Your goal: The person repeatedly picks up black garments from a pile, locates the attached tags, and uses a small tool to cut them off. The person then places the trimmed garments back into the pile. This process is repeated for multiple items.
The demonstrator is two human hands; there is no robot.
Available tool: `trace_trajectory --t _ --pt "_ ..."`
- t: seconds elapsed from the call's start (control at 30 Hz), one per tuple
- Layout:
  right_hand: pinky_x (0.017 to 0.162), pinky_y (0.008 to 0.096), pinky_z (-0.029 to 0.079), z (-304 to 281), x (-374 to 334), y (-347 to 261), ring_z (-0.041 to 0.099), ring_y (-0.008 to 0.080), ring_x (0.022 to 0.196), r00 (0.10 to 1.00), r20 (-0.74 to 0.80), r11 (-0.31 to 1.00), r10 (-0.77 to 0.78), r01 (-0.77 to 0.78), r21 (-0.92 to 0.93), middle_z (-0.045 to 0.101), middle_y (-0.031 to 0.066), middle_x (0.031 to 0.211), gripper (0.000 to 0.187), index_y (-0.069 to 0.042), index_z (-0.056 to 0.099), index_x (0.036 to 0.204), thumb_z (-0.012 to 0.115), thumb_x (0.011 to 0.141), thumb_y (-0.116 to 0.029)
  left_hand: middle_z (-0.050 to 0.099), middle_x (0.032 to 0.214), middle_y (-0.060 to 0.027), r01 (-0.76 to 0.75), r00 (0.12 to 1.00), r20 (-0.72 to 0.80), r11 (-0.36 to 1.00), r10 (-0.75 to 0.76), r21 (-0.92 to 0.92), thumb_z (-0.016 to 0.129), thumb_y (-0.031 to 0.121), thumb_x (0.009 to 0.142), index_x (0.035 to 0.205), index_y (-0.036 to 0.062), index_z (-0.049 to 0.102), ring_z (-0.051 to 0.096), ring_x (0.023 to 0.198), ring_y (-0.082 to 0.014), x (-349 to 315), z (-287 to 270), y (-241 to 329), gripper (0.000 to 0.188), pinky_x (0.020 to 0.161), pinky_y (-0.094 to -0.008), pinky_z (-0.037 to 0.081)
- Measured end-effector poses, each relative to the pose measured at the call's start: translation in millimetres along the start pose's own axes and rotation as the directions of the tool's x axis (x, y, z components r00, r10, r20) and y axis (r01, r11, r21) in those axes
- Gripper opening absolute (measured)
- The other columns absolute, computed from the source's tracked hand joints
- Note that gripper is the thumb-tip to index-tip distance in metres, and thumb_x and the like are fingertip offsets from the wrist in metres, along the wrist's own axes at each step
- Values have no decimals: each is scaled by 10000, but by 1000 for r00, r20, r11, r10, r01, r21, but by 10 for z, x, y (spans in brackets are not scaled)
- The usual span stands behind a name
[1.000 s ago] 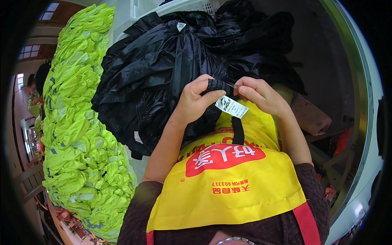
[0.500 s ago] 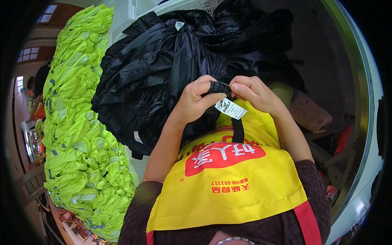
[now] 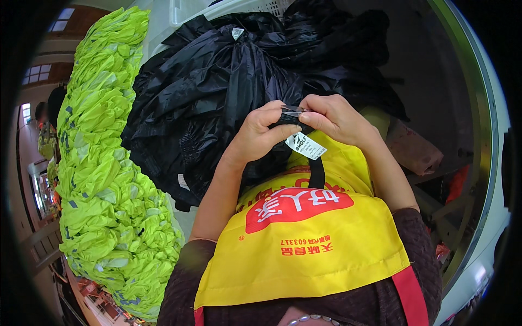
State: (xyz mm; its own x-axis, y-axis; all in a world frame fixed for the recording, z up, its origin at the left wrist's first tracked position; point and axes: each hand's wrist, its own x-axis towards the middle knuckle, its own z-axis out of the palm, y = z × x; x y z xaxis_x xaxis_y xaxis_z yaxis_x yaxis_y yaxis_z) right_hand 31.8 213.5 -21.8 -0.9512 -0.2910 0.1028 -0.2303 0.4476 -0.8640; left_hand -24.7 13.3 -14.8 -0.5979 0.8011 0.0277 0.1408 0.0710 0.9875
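My left hand [image 3: 260, 133] pinches the gathered elastic edge of a shiny black garment [image 3: 217, 92], thumb on top. A white printed label [image 3: 306, 145] hangs from that edge, just below the fingertips. Opposite it, my right hand [image 3: 337, 119] is closed round a small metal tool that looks like thread snips [image 3: 292, 111]. Its two thin blades point left, parted, over the garment edge beside my left fingertips. The handle is hidden in my right fingers. Whether a thread lies between the blades is too small to see.
A long heap of bright yellow-green garments [image 3: 109, 206] runs along the left. More black fabric spreads ahead, in front of a white plastic basket [image 3: 176, 13]. I wear a yellow apron [image 3: 304, 266]. A metal-edged table [image 3: 486, 108] curves along the right. Another person stands far left.
My right hand has shifted slightly left and up over the garment edge. The tool's blades now show parted beside my left fingertips. My left hand keeps its hold.
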Motion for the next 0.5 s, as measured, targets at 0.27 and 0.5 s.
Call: trace_trajectory --t 0.27,0.5 --pt "581 282 398 84 -3 180 526 168 633 961 -114 888 252 -182 422 558 60 677 346 -22 571 767 459 913 -315 530 809 -28 -5 1000 2 1000 5 21 639 1 764 830 -33 608 506 697 -90 -23 -17 -27 80 608 -217 400" --pt "631 246 409 89 -122 126 509 131 688 976 -40 891 215 -180 416 559 49 731 347 -6 577 820 445 921 -310 561 1066 -89 -47 999 -21 998 47 29 622 -17 761 912 -35 627 546 926 -146 -79 -58 -52 152 825 -261 422"
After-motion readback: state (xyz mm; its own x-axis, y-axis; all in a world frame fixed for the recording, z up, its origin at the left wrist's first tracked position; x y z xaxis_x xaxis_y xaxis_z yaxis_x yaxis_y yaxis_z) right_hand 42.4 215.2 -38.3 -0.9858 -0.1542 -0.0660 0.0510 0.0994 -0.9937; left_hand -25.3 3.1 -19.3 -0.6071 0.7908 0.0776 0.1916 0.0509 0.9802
